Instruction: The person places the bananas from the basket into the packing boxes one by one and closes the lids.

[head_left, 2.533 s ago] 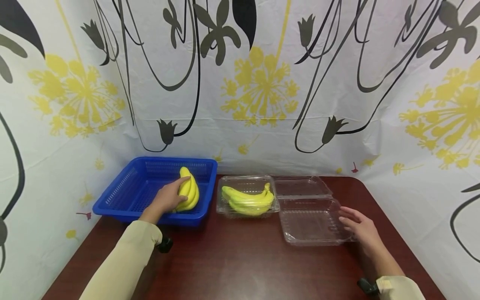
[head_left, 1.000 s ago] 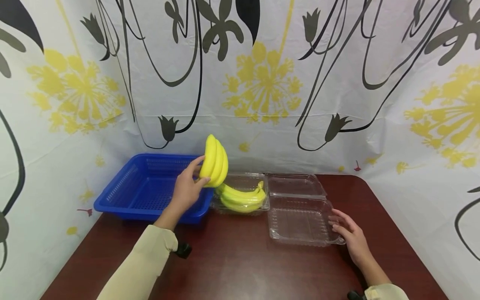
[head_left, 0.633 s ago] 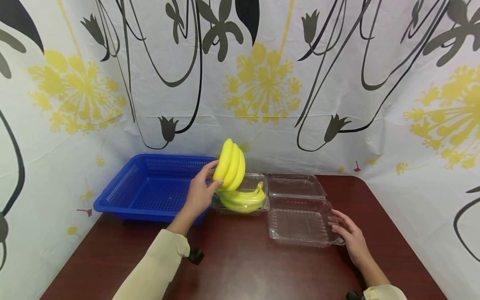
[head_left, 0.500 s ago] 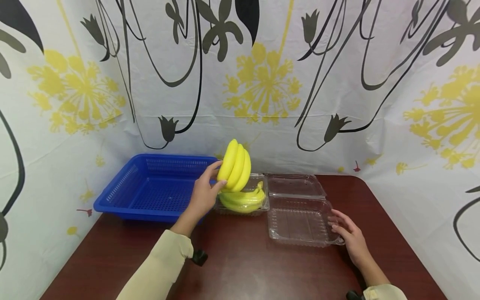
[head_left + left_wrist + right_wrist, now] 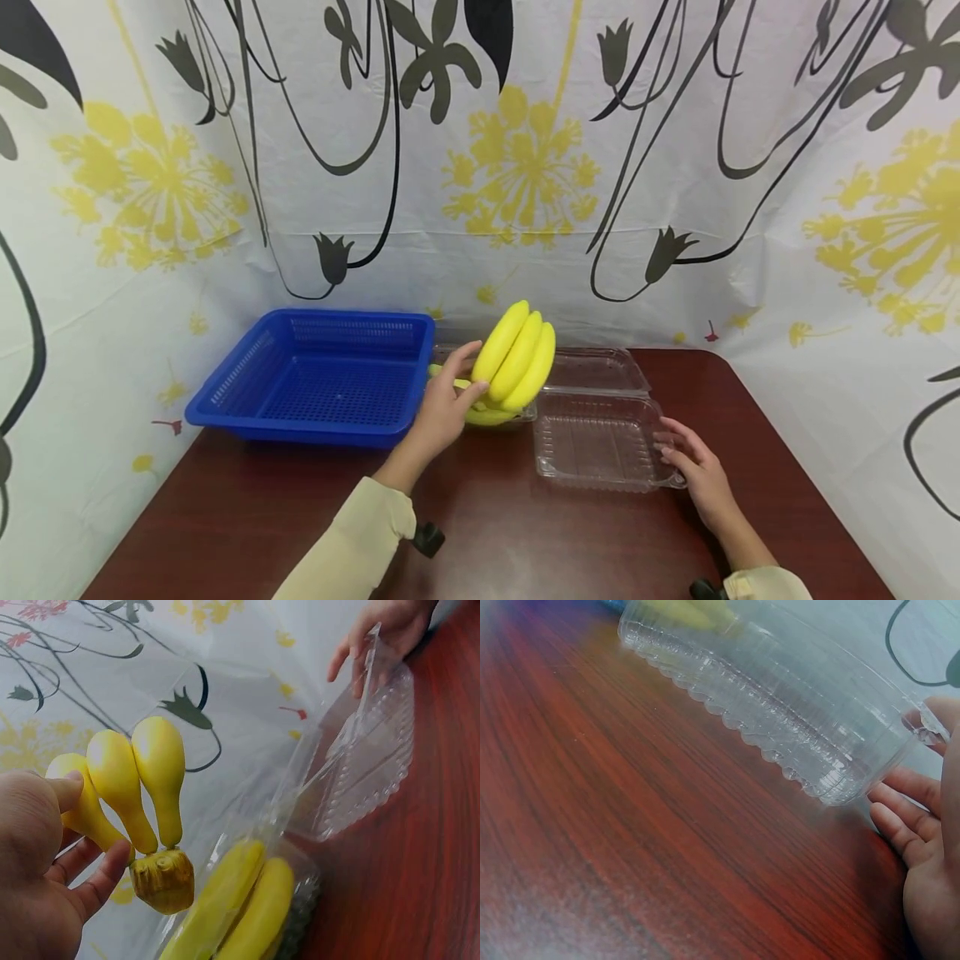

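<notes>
My left hand [image 5: 442,408] holds a bunch of yellow bananas [image 5: 516,357] by one side, raised above the table. In the left wrist view, the bananas' brown stem end [image 5: 163,881] points down. Behind the held bunch, a second bunch of bananas [image 5: 225,900] lies in a clear plastic clamshell box [image 5: 528,412], mostly hidden in the head view. My right hand [image 5: 697,471] holds the right edge of another clear clamshell container [image 5: 600,446], its lid [image 5: 592,371] folded back behind it. That container has nothing in it.
A blue perforated plastic basket [image 5: 307,383] stands at the left on the dark red-brown table [image 5: 525,533]. A white cloth [image 5: 480,275] with yellow and grey plant prints hangs behind and on both sides.
My left hand has lifted the bananas out of the blue basket and carried them right, past the filled clamshell box toward the open container. My right hand stays at the container's edge.
</notes>
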A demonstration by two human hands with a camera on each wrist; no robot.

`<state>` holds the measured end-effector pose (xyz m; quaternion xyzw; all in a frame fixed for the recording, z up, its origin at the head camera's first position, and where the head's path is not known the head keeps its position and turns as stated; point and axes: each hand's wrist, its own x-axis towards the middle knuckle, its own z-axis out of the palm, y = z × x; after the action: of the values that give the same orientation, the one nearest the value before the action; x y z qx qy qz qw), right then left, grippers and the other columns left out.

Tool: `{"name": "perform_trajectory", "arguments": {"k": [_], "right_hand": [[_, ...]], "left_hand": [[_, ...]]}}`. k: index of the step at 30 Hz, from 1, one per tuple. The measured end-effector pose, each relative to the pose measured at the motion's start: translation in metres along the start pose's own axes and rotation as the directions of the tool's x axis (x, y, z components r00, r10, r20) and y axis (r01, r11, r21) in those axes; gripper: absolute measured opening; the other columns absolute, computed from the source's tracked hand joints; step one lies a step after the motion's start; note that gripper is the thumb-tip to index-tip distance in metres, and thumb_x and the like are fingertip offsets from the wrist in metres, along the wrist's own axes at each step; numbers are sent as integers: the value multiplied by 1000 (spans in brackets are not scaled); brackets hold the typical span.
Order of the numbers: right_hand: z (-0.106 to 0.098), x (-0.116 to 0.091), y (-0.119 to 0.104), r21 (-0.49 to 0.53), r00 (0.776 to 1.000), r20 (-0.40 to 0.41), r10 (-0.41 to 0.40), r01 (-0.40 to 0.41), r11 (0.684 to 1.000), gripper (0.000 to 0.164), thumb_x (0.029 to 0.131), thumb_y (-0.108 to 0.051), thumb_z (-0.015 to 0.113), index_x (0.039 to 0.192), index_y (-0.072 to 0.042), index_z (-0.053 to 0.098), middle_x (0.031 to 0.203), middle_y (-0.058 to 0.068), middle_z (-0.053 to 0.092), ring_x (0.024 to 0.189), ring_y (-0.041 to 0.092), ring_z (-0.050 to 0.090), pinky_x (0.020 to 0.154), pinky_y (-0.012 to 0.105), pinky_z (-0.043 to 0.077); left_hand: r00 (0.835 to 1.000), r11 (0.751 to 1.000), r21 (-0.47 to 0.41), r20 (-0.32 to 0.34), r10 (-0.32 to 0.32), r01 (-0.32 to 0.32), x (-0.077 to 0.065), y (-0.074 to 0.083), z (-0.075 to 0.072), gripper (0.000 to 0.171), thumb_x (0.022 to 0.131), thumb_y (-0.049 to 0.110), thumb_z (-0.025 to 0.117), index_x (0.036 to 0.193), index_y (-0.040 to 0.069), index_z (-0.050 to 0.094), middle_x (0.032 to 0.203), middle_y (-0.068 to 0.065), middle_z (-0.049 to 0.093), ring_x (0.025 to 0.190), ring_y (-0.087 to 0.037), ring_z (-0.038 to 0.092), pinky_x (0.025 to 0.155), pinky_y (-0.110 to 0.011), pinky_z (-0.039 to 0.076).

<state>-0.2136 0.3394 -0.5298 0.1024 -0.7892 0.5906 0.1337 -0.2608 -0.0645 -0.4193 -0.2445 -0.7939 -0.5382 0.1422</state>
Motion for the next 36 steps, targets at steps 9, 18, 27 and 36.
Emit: {"name": "perform_trajectory", "arguments": {"k": [9, 18, 27, 36], "right_hand": [[1, 1, -1, 4, 1000, 1, -26, 26, 1000, 43, 101, -4, 49, 142, 5, 41, 119, 18, 59, 103, 7, 61, 80, 18, 50], [1, 2, -2, 42, 999, 12, -38, 37, 998, 44, 101, -3, 49, 143, 6, 39, 119, 12, 61, 105, 10, 62, 81, 17, 49], [0, 2, -3, 26, 999, 13, -50, 50, 998, 44, 101, -1, 49, 143, 7, 39, 119, 14, 61, 104, 10, 62, 80, 17, 49], [0, 0, -1, -27, 1000, 3, -29, 29, 999, 44, 102, -6, 49, 143, 4, 40, 119, 17, 59, 103, 9, 62, 80, 17, 49]], "left_hand": [[999, 996, -75, 25, 45, -43, -4, 4, 28, 56, 95, 6, 63, 146, 15, 41, 127, -14, 60, 112, -23, 59, 75, -31, 55], [998, 986, -163, 69, -5, 16, -12, 9, 56, 56, 96, 2, 59, 147, 16, 40, 130, -14, 57, 116, -25, 57, 84, -35, 53], [991, 954, -273, 89, -103, 124, -23, 44, 58, 53, 96, -1, 56, 146, 7, 39, 132, -20, 54, 120, -31, 54, 87, -32, 52], [992, 936, -332, 87, -93, 117, -24, 32, 75, 55, 95, -3, 57, 146, 8, 39, 130, -21, 55, 117, -32, 56, 84, -31, 53]]}}
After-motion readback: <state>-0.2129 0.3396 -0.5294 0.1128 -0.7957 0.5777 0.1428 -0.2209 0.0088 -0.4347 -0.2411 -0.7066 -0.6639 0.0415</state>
